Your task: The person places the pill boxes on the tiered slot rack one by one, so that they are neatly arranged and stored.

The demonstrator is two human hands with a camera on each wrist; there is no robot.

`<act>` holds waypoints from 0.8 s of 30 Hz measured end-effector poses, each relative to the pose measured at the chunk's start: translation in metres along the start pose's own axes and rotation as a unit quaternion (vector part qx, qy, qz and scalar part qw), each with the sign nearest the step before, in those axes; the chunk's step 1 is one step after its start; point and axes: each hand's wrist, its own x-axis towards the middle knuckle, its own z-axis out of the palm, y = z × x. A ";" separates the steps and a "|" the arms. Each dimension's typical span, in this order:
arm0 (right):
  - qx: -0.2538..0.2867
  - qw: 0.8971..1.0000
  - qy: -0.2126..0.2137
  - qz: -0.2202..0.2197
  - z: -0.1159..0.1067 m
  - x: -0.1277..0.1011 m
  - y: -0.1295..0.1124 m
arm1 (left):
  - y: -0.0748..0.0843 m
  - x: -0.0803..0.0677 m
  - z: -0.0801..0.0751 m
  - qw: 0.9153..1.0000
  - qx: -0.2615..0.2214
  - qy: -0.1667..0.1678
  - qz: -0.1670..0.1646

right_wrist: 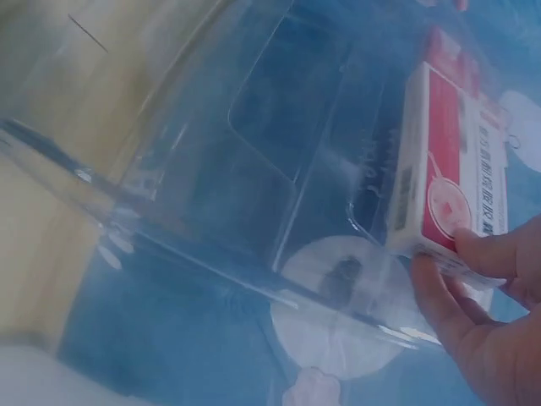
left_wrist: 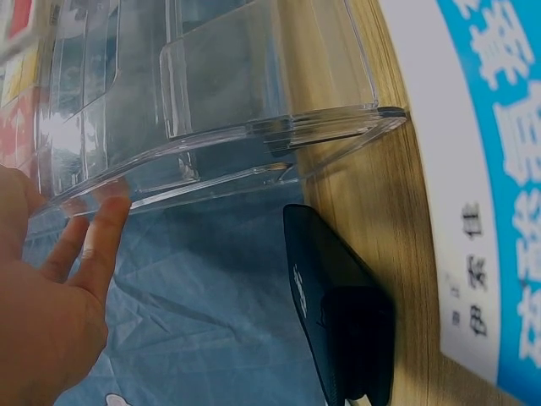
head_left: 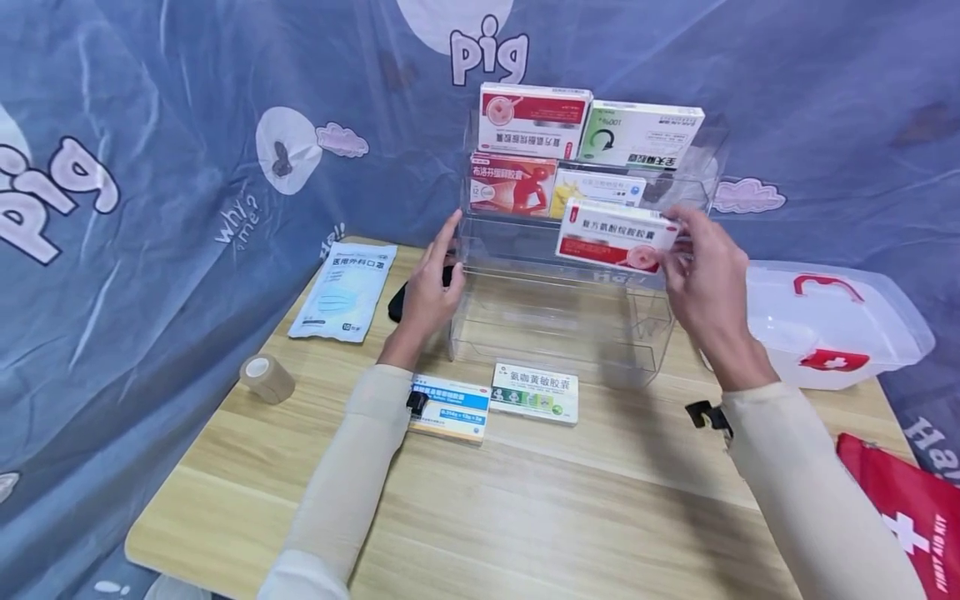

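Note:
A clear tiered display rack [head_left: 551, 352] stands on the table. My left hand [head_left: 431, 292] rests its extended fingers against the rack's left side; the left wrist view shows the fingertips [left_wrist: 114, 207] on the clear wall. My right hand [head_left: 708, 279] pinches the right end of a red and white medicine box [head_left: 615, 237], holding it in front of the middle tiers. In the right wrist view, thumb and fingers grip that box [right_wrist: 444, 161] at one end. Behind it are a red medicine box [head_left: 512, 185] and a white and yellow one [head_left: 588, 185], partly covered.
The top tier bears another red-white box [head_left: 534, 121] and a green-white box [head_left: 645, 135]. Two medicine boxes, blue-white [head_left: 453, 408] and green-white [head_left: 536, 392], lie before the rack. Around are a mask packet [head_left: 345, 292], tape roll [head_left: 267, 379], black case [left_wrist: 338, 304], clear bin [head_left: 840, 321] and red pouch [head_left: 900, 492].

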 end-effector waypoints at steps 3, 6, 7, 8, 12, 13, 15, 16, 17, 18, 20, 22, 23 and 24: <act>-0.010 1.000 0.014 -0.016 0.012 0.008 0.001 | 0.000 0.000 0.000 1.000 0.002 0.002 0.000; -0.022 1.000 0.014 -0.013 0.023 0.009 0.002 | 0.000 0.000 0.001 1.000 0.004 0.002 0.001; -0.020 1.000 0.010 -0.006 0.026 0.008 0.002 | 0.000 0.000 0.000 1.000 0.003 0.002 0.001; -0.018 1.000 0.004 0.004 0.028 0.007 0.001 | 0.000 0.000 0.000 1.000 0.003 0.003 0.002; 0.006 0.999 -0.020 0.040 0.040 0.005 -0.005 | 0.000 0.000 -0.002 1.000 0.004 0.005 0.000; 0.011 0.999 -0.023 0.040 0.044 0.004 -0.006 | 0.000 0.000 -0.002 1.000 0.004 0.005 0.000; 0.010 0.999 -0.023 0.037 0.055 0.003 -0.007 | 0.000 0.000 -0.002 1.000 0.006 0.005 -0.001; 0.013 0.999 -0.021 0.034 0.060 0.002 -0.008 | 0.000 0.000 -0.002 1.000 0.006 0.005 -0.001; 0.011 0.999 -0.019 0.032 0.065 0.001 -0.009 | 0.000 0.000 -0.001 1.000 0.006 0.004 -0.001; 0.009 0.999 -0.018 0.030 0.070 0.001 -0.011 | 0.000 0.000 0.000 1.000 0.005 0.003 -0.001; 0.012 0.999 -0.018 0.030 0.078 0.000 -0.016 | 0.000 0.000 0.001 1.000 0.005 0.001 -0.004; 0.022 0.999 -0.020 0.026 0.086 0.001 -0.022 | 0.001 -0.001 0.001 1.000 0.003 0.000 -0.009; 0.023 0.999 -0.023 0.022 0.089 0.002 -0.026 | 0.001 -0.001 0.001 1.000 0.002 0.000 -0.011; 0.024 0.999 -0.026 0.018 0.093 0.003 -0.029 | 0.001 -0.001 0.000 1.000 0.001 0.000 -0.015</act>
